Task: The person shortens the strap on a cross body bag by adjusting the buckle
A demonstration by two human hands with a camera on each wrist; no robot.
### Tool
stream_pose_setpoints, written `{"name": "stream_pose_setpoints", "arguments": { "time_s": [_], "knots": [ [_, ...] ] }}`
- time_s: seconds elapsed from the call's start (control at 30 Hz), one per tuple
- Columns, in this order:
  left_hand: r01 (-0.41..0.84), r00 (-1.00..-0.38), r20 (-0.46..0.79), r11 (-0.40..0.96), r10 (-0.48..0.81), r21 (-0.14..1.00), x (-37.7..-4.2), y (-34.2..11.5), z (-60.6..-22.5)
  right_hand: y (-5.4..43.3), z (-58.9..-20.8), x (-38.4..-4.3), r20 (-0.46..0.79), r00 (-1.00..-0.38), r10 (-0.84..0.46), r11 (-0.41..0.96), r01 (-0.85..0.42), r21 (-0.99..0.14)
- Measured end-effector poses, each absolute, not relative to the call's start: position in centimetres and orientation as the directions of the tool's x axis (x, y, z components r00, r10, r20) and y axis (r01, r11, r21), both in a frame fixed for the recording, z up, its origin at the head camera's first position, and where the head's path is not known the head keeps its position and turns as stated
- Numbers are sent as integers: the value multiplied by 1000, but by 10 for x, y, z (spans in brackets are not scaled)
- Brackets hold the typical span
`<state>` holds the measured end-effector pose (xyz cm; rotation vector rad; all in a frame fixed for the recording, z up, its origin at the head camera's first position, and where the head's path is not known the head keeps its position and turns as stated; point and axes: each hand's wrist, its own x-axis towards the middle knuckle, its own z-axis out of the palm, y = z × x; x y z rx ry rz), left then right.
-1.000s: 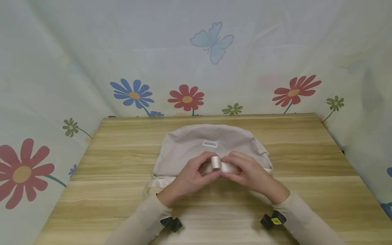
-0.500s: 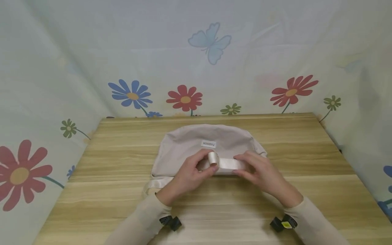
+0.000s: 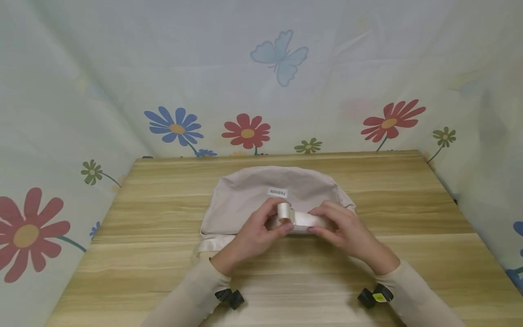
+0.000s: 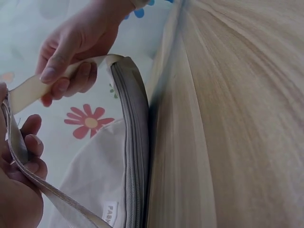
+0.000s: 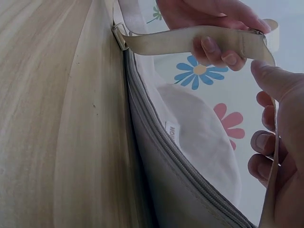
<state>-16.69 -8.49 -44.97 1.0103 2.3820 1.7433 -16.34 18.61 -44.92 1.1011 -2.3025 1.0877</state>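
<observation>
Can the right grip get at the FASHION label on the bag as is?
Probably yes: the label faces up, uncovered, on the bag. But the right grip is pinching the strap, so it would likely need to let go and pass the left grip.

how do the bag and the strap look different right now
The bag is broad; the strap is a narrow band.
The bag rests on the table; part of the strap is held up off it.
The bag looks matte, while the strap has a sheen.
Both are pale.
</observation>
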Motion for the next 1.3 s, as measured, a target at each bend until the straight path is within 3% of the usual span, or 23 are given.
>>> {"name": "stream_pose_setpoints", "arguments": {
  "time_s": [0.23,0.63,1.3],
  "knots": [
    [509,-768,364,159,527,846,-168,-78,-451,182,-445,-167,602,-603,-524,384,-798,-465],
    [489,-794,343,192,503,851,-167,-68,-449,192,-443,-165,618,-573,-539,441,-817,-372],
    [432,-799,230,266,556,862,-170,-70,-449,194,-444,-165,605,-565,-562,414,-825,-385]
  ]
}}
